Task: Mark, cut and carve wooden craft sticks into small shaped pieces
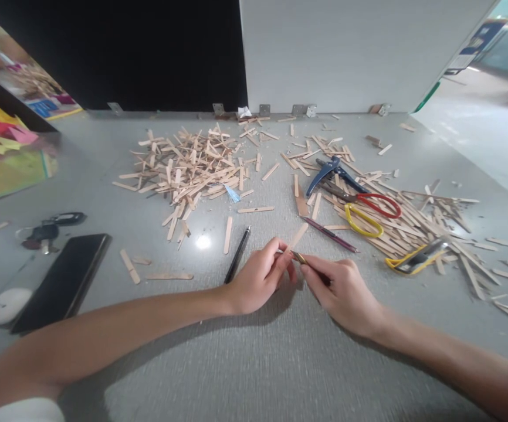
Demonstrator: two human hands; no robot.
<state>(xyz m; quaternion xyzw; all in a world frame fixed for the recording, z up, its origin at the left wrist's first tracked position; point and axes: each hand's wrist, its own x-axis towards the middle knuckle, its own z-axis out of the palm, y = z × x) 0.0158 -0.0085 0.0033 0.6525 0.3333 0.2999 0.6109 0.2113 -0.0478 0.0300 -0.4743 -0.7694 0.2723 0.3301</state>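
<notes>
the left hand point(258, 278) and the right hand point(339, 290) meet near the middle of the grey table point(254, 363), both pinching a small wooden stick point(297, 257) between fingertips. just left of them lies a black pen point(237, 254), and farther left a black phone point(63, 281); to the right lie a purple pencil point(329, 234), red and yellow scissors point(368, 212) and blue pliers point(331, 171). far back sits a big pile of sticks point(188, 167) below a black and white wall point(346, 53).
</notes>
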